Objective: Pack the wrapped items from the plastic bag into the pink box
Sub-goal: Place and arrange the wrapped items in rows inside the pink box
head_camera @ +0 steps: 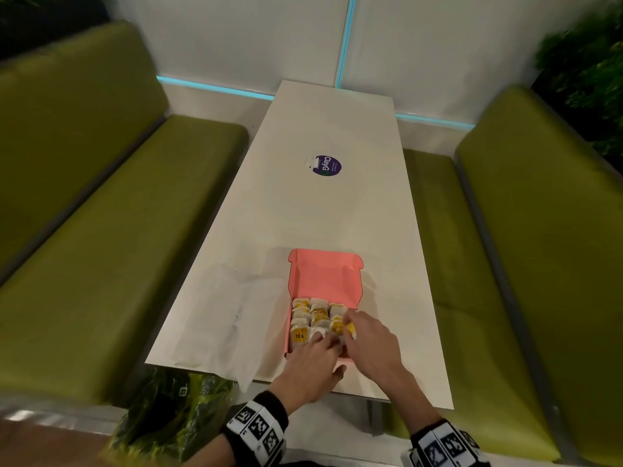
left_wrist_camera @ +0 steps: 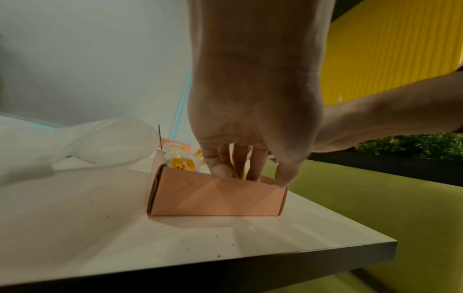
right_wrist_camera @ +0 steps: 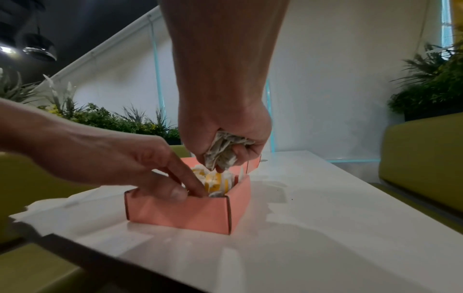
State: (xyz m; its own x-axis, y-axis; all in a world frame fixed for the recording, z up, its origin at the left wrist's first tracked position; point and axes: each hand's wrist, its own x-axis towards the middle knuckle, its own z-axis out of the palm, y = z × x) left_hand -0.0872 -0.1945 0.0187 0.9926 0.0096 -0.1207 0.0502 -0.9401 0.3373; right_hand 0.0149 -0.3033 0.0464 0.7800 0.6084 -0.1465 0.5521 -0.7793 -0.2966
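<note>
Packing tea packets at the near end of the pink box

Resting on the white table, the pink box sits directly under both hands. The left hand reaches in with straight fingers touching the wrapped items. The right hand grips a crumpled wrapped packet above the box's right side. The plastic bag lies flat just left.
</note>
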